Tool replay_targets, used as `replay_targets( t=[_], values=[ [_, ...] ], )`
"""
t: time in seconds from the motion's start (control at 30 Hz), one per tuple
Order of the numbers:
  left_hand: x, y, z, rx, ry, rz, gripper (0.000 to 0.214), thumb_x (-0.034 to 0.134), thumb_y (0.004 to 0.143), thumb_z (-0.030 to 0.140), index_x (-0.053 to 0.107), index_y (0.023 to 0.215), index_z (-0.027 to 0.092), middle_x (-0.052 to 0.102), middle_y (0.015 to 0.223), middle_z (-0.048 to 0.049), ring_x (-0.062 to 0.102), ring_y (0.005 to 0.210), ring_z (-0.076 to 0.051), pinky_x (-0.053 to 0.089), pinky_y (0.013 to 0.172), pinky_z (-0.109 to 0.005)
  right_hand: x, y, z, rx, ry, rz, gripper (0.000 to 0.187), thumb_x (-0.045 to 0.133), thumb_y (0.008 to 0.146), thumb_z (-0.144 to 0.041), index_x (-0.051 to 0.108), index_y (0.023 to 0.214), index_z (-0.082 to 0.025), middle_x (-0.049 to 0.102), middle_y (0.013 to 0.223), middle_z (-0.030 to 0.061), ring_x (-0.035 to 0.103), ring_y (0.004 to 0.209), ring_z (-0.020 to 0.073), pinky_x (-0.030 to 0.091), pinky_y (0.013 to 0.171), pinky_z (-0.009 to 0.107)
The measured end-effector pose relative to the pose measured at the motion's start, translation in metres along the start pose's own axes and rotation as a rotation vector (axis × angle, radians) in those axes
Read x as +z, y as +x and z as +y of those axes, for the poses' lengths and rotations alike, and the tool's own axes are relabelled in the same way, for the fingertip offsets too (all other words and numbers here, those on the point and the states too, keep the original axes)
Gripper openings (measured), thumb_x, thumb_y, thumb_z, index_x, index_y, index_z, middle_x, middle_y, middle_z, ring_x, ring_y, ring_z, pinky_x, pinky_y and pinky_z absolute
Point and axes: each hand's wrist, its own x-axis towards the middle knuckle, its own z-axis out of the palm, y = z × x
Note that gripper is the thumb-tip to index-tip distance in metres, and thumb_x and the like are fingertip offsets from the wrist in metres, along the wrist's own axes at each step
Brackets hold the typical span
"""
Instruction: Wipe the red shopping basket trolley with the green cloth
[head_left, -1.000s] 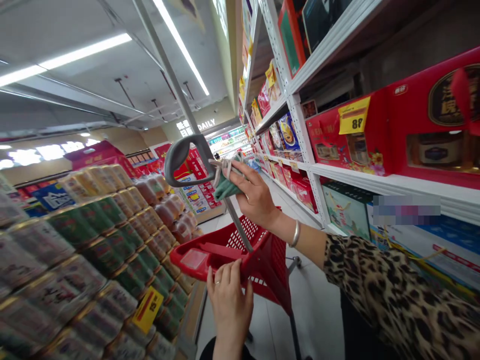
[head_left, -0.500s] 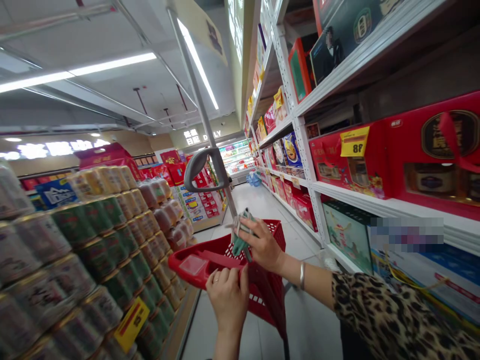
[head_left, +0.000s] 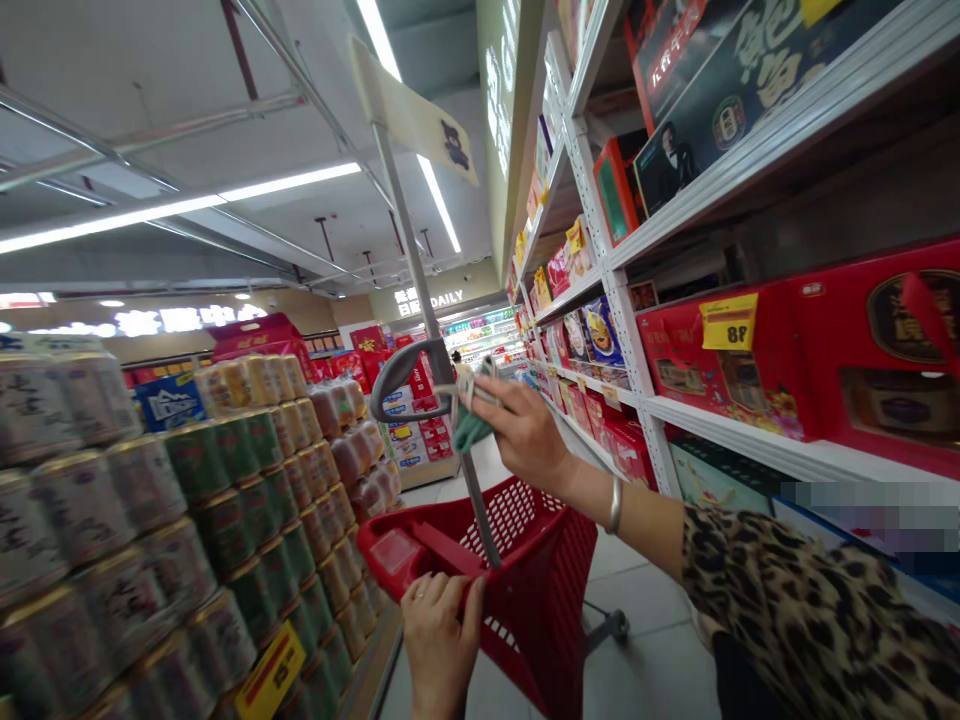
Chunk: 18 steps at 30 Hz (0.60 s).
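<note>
My right hand (head_left: 525,432) is raised and pinches a small green bundle tied with white string (head_left: 471,420) between its fingers. The bundle hangs just right of the curved grey handle (head_left: 401,368) at the top of the trolley's pole. Low in the view, my left hand (head_left: 439,640) is closed around the rim of a red plastic shopping basket trolley (head_left: 536,560). A leopard-print sleeve and a metal bangle show on my right arm. The basket's inside is partly hidden by its wall and my left hand.
Stacked drink cans (head_left: 142,510) with a yellow price sign (head_left: 270,672) rise on the left. White metal shelving (head_left: 630,330) holding red gift boxes runs along the right. A tiled aisle (head_left: 645,640) stretches ahead between them.
My right hand has lifted the bundle from above the basket to beside the grey handle. My left hand stays on the basket, and the whole view has swung slightly.
</note>
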Motion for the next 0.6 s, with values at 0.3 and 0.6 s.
replay_targets(
  t=[0.3,0.6],
  values=[
    [-0.01,0.001,0.0,-0.01,-0.086,-0.01,0.036,0.053,0.104,0.036,0.069,0.073,0.025,0.066,0.069,0.0006,0.064,0.069,-0.017,0.045,0.081,-0.039,0.014,0.145,0.015,0.087,-0.039,-0.068,0.056,0.051,0.094,-0.005,0.064,0.144,-0.028,0.051,0.158,0.0017,0.054,0.129,0.0298,0.048,0.111,0.05],
    [-0.016,-0.003,-0.028,-0.011,-0.168,-0.113,0.03,0.06,0.1,0.032,0.07,0.073,0.024,0.066,0.069,0.0023,0.064,0.071,-0.016,0.046,0.082,-0.035,0.034,0.079,-0.012,0.076,-0.02,-0.129,0.052,0.053,0.096,-0.008,0.068,0.139,-0.033,0.055,0.155,-0.001,0.051,0.125,0.0287,0.046,0.111,0.05]
  ],
)
